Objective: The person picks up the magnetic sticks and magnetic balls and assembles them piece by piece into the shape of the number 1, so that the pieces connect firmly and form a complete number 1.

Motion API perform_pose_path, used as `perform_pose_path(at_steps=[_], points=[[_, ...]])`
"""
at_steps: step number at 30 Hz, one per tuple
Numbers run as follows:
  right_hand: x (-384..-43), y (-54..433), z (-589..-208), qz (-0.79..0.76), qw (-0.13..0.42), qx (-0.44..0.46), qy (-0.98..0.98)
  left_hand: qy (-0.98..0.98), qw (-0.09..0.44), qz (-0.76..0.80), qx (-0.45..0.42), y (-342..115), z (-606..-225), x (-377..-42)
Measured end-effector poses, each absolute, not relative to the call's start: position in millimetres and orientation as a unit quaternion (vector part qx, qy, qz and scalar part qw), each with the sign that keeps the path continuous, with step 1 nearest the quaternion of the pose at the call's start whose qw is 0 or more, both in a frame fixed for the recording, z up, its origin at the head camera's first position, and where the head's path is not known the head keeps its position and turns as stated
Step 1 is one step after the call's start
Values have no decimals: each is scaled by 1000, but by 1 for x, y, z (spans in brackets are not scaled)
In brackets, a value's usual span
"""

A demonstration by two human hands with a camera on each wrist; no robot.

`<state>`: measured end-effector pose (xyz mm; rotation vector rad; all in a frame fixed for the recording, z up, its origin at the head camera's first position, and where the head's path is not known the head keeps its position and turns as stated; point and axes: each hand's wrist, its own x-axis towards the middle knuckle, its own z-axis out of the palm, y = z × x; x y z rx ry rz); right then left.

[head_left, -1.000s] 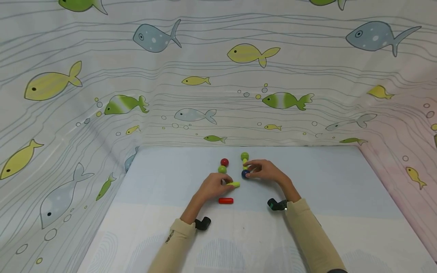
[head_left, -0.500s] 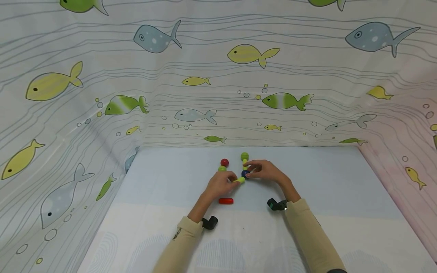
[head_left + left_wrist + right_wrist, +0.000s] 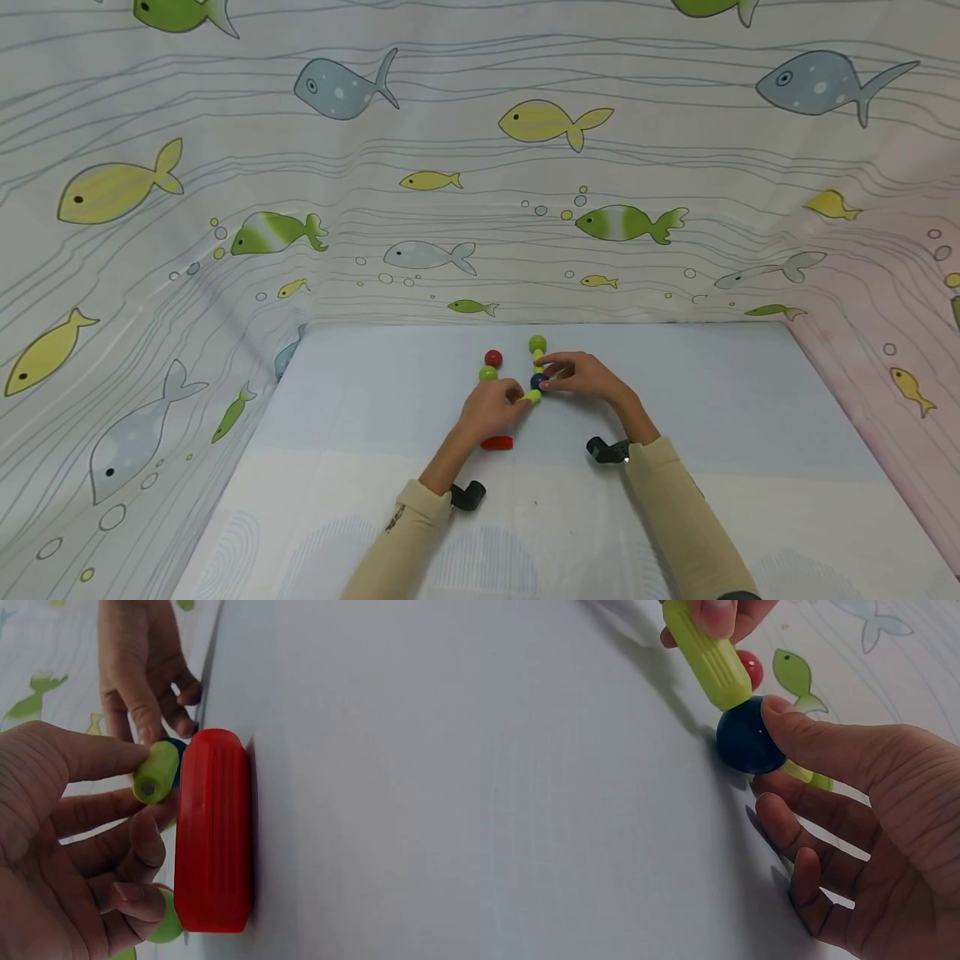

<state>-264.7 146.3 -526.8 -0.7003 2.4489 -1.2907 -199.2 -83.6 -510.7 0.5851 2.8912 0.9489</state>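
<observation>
My left hand [image 3: 491,410] pinches a yellow-green ridged rod [image 3: 709,660] between thumb and forefinger. A small grey disc shows in its near end in the left wrist view. The rod's far end meets a dark blue ball [image 3: 746,739] on the table. Thumb and forefinger of my right hand [image 3: 581,375] hold that ball, its other fingers curving loosely below. Beyond the ball, a second yellow-green rod [image 3: 538,357] runs in line to a green ball [image 3: 537,342] at the far end.
A red ridged rod [image 3: 216,832] lies on the table near my left wrist. Beyond my left hand are a red ball [image 3: 492,357] and another green ball [image 3: 488,372], side by side. A fish-patterned curtain [image 3: 420,217] rises behind the table [image 3: 705,375].
My left hand has moved right and slightly away from me, bringing the yellow-green rod from apart to the blue ball. My right hand has stayed in place.
</observation>
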Motion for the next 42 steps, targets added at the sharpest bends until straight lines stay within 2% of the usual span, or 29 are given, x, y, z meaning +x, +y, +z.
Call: perform_pose_path(at_steps=[11, 27, 42], points=[[-263, 146, -526, -462, 142, -242, 841, 934, 24, 322, 153, -77, -513, -195], [-264, 145, -529, -448, 137, -240, 850, 928, 52, 332, 162, -60, -513, -190], [-264, 144, -527, -441, 144, -227, 856, 929, 50, 326, 167, -54, -515, -191]])
